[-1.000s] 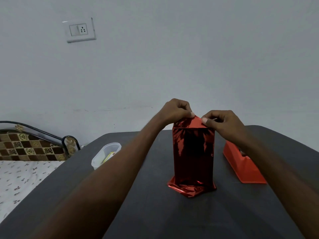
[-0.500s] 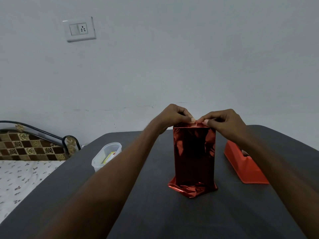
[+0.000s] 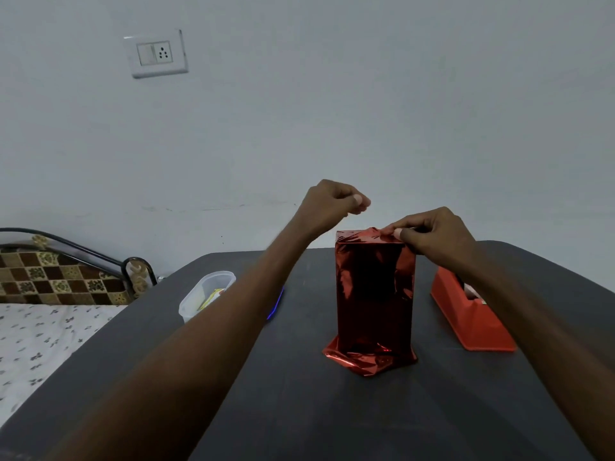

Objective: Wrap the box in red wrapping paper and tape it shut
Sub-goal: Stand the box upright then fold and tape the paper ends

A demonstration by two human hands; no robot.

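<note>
So, progress: we judge the wrapping well along but not finished; the box is covered on the sides we can see, and both ends need more work.
Box (image 3: 374,294): it stands upright on the dark table (image 3: 299,410), about mid-table and a little right of centre, its near face fully sheathed in shiny red wrapping paper (image 3: 369,361).
Top end: the paper is folded down over the top and gathered in small creases at the right corner; we see no tape there, though clear tape would be hard to make out.
Bottom end: loose paper splays out on the table around the base, crumpled and unfolded, so we reckon that end is left to fold and tape.
Right hand (image 3: 432,241): its thumb and fingers are curled and pinch the folded paper at the top right corner of the box.
Left hand (image 3: 332,202): it hangs above the top left of the box, apart from it, fingers curled with thumb against fingertips; we cannot tell whether it pinches anything.
Tape dispenser (image 3: 472,314): the red dispenser sits on the table just right of the box, near the right forearm.
Other things: a clear plastic container (image 3: 204,296) stands at the left of the table, well apart from the box.
Left to do: in our judgement, taping the top fold, then closing the bottom.
</note>
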